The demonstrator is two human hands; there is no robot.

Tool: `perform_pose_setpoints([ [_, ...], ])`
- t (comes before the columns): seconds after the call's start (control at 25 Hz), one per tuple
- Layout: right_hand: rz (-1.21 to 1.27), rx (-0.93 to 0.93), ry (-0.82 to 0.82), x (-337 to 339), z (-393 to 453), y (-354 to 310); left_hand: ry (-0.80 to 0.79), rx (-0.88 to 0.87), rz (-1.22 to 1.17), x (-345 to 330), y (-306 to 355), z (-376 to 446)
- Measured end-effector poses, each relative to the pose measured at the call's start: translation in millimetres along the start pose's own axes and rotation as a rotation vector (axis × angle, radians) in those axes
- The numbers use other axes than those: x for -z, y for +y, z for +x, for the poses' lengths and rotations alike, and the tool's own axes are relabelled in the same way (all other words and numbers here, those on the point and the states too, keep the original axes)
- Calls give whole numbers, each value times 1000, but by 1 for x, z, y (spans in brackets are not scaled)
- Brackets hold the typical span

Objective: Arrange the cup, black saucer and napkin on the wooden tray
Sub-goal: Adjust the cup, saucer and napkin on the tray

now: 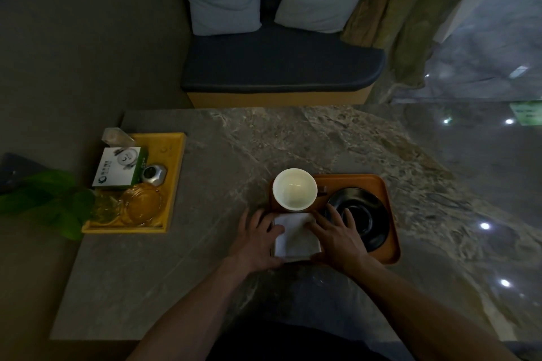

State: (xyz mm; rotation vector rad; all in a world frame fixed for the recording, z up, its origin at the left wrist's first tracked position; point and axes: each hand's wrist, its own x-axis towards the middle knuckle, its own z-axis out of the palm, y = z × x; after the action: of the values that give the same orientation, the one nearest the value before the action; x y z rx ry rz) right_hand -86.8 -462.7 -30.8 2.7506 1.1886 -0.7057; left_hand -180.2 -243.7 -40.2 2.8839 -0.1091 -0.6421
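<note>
A brown wooden tray (384, 193) lies on the marble table. A white cup (294, 189) stands upright at its far left corner. A black saucer (366, 214) sits on the tray's right half. A folded white napkin (296, 236) lies at the tray's near left corner. My left hand (255, 239) rests on the napkin's left edge with straight fingers. My right hand (337, 233) lies flat on its right edge, fingertips reaching the saucer's rim.
A yellow tray (173, 173) at the table's left holds a white-green box (120, 168), a silver object, and glass dishes (143, 204). Green leaves (47, 199) lie beside it. A cushioned bench (278, 67) with two pillows stands beyond the table.
</note>
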Motion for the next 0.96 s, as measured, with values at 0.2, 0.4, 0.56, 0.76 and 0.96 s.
perform_pose_setpoints([
  [0.2,10,-7,-6,1,-1,-3,5,1,-9,-1,-4,-1],
  [0.4,13,1,-6,1,-1,-2,16,1,-12,-3,-4,1],
  [0.56,13,11,8,0,0,0,8,7,-4,-2,-5,1],
  [0.76,29,17,-2,-2,2,0,0,5,-6,-2,-5,-1],
  [0.96,31,2,3,-1,0,1,-1,7,-1,-2,-5,-2],
])
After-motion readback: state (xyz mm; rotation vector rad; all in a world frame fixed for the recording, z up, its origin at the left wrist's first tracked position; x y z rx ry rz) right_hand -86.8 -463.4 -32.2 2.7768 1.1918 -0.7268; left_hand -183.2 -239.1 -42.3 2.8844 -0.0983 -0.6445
